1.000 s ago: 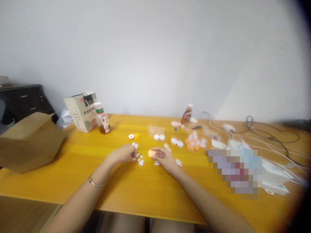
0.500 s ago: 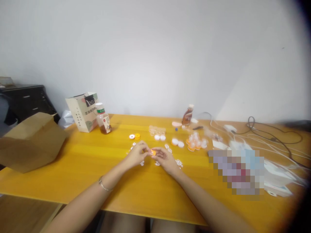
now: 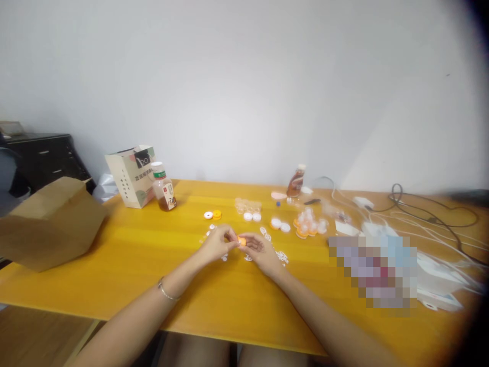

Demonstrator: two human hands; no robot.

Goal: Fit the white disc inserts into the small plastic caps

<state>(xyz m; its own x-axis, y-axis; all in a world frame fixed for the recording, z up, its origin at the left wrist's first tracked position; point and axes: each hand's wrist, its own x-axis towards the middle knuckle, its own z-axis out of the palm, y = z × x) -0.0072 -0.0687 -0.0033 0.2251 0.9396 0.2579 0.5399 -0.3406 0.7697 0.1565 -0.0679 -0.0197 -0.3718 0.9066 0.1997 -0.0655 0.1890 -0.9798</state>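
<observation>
Fingers cover most of the orange piece, so its shape and details are hard to make out. It sits between the two hands, at the right hand's fingertips, which grip it by its right side. The left hand has its thumb and fingers drawn narrow against the piece's left side; whether they pinch a small part as well cannot be told. Left of and nearer than the orange piece, small white bits are partly hidden by the left hand. Well right of it, pixelation masks an item; far left, a brown paper bag is cut off.
</observation>
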